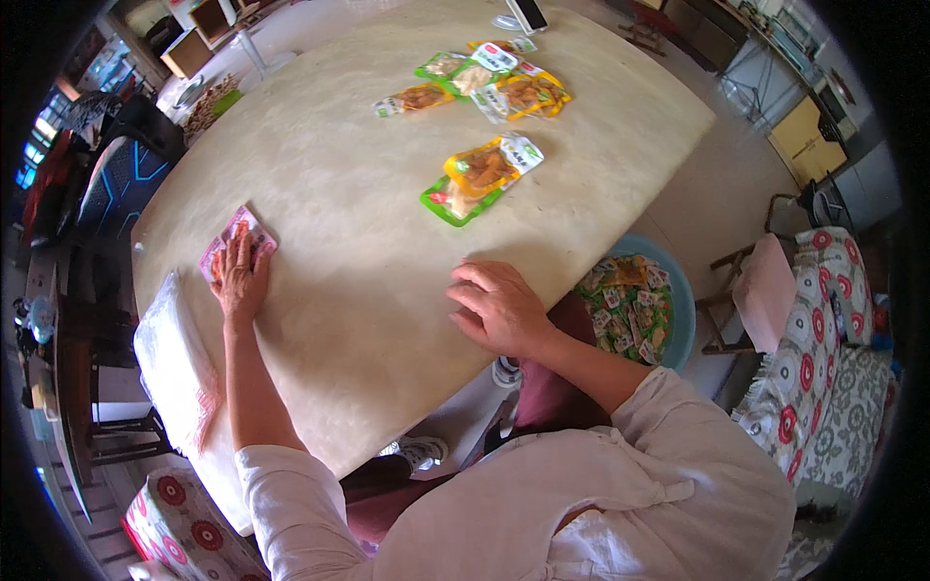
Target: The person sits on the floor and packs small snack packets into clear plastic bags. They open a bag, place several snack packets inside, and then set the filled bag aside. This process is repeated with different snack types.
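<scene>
My left hand (240, 283) lies palm down over a pink plastic packet (253, 224) near the left side of the table (349, 290). The fingers stretch across its printed face and hide part of it. Close to the table's near edge, my right hand (501, 305) is loosely curled with nothing in it. Beyond it lie two snack pouches, a yellow-edged pouch (485, 171) partly on top of a green-edged pouch (454, 205). Further off is a loose group of similar yellow and green pouches (527, 96), some overlapping.
A stack of clear plastic bags (171, 356) lies by my left forearm at the table edge. Beside my right arm, a blue tub (683, 312) on the floor holds many pouches. A phone-like device (527, 14) stands at the far edge. A stool (763, 294) is further right.
</scene>
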`<act>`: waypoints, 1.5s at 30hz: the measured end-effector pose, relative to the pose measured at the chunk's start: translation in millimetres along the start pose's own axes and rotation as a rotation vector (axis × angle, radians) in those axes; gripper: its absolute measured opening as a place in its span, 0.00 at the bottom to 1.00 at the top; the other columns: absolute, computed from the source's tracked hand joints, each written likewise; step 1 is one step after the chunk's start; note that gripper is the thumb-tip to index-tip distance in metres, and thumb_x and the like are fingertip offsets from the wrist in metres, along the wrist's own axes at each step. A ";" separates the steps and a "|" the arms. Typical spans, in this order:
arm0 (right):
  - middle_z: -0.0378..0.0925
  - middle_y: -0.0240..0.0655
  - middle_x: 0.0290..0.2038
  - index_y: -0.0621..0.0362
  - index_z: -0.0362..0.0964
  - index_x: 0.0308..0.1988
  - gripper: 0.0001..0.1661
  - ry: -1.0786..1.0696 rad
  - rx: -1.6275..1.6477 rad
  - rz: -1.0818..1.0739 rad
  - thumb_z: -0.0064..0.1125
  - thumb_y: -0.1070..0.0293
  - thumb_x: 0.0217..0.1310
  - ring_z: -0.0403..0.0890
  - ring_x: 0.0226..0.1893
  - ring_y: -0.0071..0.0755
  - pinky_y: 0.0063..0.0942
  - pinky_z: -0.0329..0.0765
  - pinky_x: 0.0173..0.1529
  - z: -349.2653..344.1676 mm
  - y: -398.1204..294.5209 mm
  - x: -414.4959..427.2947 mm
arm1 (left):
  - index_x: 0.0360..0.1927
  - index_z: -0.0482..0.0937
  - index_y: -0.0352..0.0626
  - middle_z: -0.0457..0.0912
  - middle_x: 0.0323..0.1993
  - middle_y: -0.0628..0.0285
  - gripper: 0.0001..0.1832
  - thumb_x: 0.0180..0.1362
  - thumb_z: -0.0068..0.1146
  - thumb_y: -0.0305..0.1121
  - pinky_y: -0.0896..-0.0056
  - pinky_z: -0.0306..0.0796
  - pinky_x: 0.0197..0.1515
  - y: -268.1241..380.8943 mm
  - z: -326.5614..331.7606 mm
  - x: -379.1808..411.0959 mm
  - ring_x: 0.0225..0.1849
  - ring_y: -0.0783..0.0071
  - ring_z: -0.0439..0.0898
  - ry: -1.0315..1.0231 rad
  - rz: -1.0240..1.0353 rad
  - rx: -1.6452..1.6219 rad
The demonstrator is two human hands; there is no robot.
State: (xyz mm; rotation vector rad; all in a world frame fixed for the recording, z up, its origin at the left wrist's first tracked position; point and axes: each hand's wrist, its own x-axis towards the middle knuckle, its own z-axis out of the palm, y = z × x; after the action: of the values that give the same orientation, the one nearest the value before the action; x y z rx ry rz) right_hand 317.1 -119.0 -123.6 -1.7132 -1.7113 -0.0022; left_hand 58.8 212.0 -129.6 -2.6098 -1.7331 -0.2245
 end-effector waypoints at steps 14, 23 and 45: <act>0.78 0.38 0.35 0.58 0.76 0.32 0.09 0.117 0.279 -0.047 0.65 0.68 0.47 0.79 0.41 0.43 0.38 0.75 0.49 4.2 23.0 8.0 | 0.66 0.64 0.51 0.54 0.70 0.50 0.35 0.53 0.59 0.43 0.37 0.48 0.67 113.7 -29.2 -211.3 0.72 0.49 0.50 0.015 0.458 -0.115; 0.72 0.35 0.54 0.50 0.70 0.56 0.38 -0.198 -0.256 -0.027 0.65 0.44 0.47 0.72 0.55 0.41 0.36 0.70 0.57 -30.6 147.3 112.9 | 0.59 0.72 0.44 0.65 0.64 0.51 0.30 0.54 0.55 0.48 0.45 0.49 0.67 123.1 -35.6 -273.0 0.68 0.54 0.60 0.104 0.195 -0.123; 0.68 0.47 0.52 0.58 0.71 0.48 0.22 -0.022 -0.087 -0.439 0.61 0.61 0.53 0.72 0.53 0.51 0.45 0.71 0.53 10.7 21.3 49.1 | 0.58 0.73 0.44 0.67 0.64 0.53 0.30 0.54 0.56 0.48 0.48 0.50 0.67 125.4 -35.8 -272.3 0.68 0.57 0.61 0.115 0.147 -0.136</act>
State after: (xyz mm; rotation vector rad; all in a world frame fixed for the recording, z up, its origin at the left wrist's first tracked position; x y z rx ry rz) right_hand 337.0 -68.3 -118.6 -1.3674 -2.0968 -0.2614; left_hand 65.9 -89.5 -116.7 -2.7409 -1.5340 -0.4958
